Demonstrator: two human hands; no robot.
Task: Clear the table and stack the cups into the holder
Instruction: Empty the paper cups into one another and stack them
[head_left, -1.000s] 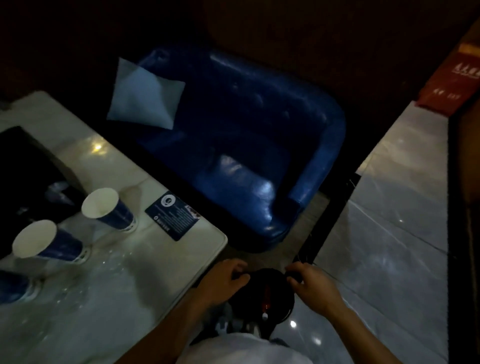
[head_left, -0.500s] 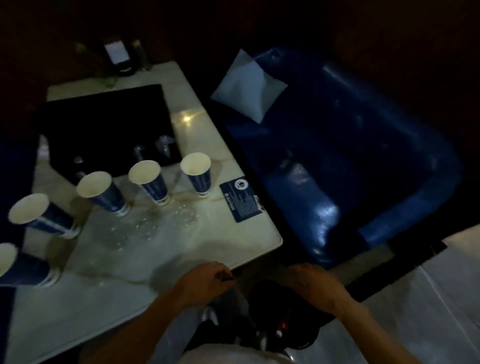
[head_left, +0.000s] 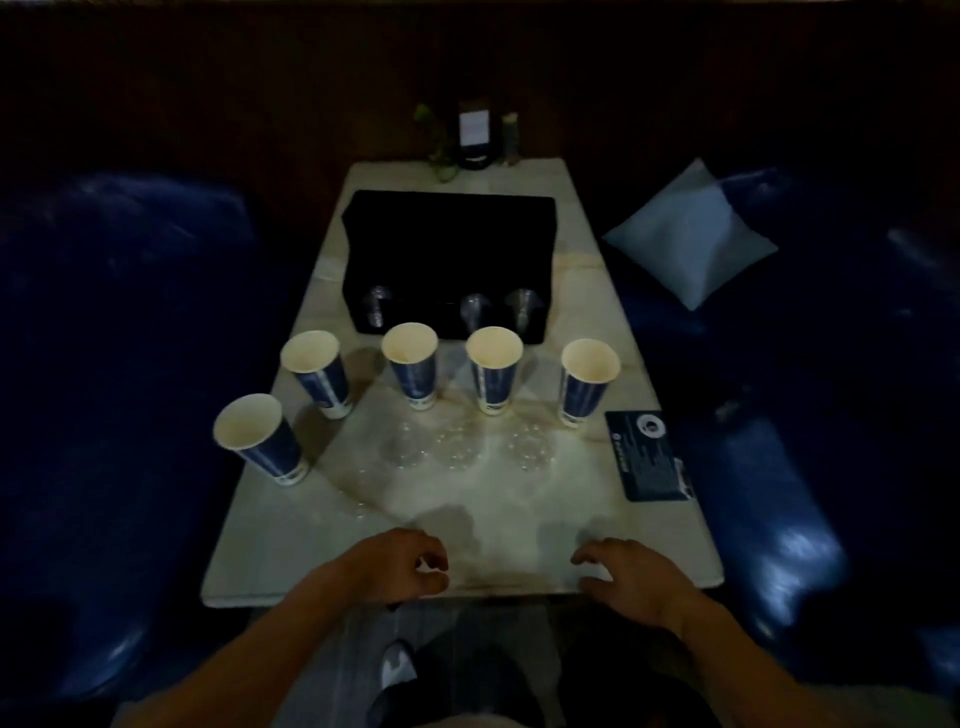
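Left hand (head_left: 397, 566) loosely curled and empty at the near table (head_left: 291, 561) edge, right hand (head_left: 631, 577) likewise (fingers bent, holding nothing), five blue paper cups (head_left: 410, 366) upright mid-table, black holder (head_left: 449, 244) just behind them

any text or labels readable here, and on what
Nothing can be read.
Blue card: round logo and lines of print, too blurred.
Paper cups: pale print on blue sides, too small.
Sign stand at the far end: pale panel, unreadable.
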